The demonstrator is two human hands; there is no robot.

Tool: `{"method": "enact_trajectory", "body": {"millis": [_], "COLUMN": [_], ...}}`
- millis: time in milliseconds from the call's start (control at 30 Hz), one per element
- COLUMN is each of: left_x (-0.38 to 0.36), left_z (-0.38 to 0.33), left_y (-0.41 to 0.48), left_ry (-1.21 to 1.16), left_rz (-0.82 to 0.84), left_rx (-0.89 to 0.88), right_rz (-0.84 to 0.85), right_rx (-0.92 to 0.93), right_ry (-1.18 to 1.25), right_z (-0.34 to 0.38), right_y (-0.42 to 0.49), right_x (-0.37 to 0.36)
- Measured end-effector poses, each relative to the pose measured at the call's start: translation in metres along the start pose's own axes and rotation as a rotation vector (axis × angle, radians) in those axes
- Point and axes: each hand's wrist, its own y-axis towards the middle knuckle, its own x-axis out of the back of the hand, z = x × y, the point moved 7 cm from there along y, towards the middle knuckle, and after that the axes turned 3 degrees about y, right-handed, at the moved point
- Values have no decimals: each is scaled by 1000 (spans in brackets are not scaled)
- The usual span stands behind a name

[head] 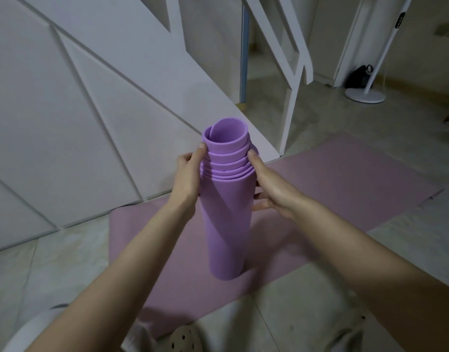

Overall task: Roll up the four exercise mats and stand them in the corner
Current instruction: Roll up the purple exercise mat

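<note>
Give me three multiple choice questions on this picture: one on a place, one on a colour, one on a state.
1. The rolled mat stands on: A the flat pink mat; B a chair; C a shelf.
2. The rolled mat is: A green; B purple; C black.
3. Its top end is: A flush; B stepped, inner turns sticking up; C taped shut.
Answers: 1 A, its bottom end sits on that mat. 2 B, purple all over. 3 B, rings rise toward the centre.
</note>
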Motion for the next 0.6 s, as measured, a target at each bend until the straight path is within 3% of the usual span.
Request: {"method": "enact_trajectory", "body": {"millis": [133,367,600], "left_x": [4,7,-1], "left_z": [4,-9,-8], "left_y": [6,11,13], "left_ry": [-10,12,47], "left_rz": [-23,-32,-16], "left_rx": [124,157,146], "right_rz": [-5,-33,-80], "right_rx": [-50,-17,-1], "right_ry": [-66,-170,-82], "right_z": [8,24,45], "right_y": [1,0,4], "right_x": [-3,-3,1]}}
